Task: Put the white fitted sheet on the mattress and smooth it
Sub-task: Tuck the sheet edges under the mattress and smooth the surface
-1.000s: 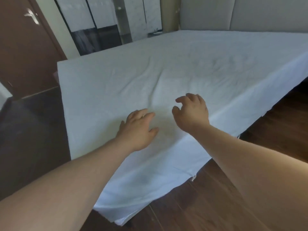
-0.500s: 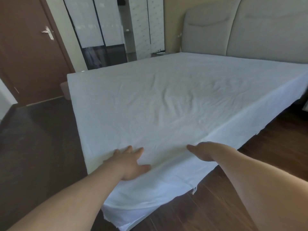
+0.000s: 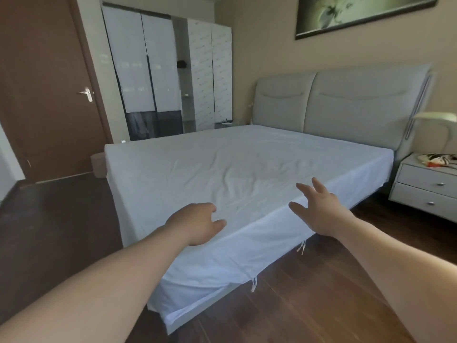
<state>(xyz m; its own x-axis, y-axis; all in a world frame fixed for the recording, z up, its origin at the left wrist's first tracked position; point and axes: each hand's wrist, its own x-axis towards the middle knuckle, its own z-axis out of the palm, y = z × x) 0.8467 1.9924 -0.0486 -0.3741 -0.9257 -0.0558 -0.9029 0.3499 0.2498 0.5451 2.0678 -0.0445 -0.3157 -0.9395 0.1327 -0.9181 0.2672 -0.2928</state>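
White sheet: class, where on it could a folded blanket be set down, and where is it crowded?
The white sheet lies bare from the headboard down to both hands. Crowded only at the near edge, under the left hand and right hand. The nightstand top holds clutter.

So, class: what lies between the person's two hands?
Head view: only white fitted sheet at the mattress's near edge lies between left hand and right hand.

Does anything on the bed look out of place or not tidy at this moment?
Yes. At the near corner the white fitted sheet hangs loose over the bed base instead of being tucked under, with small ties dangling. Light wrinkles remain on top. Both hands are off the fabric or barely touching it.
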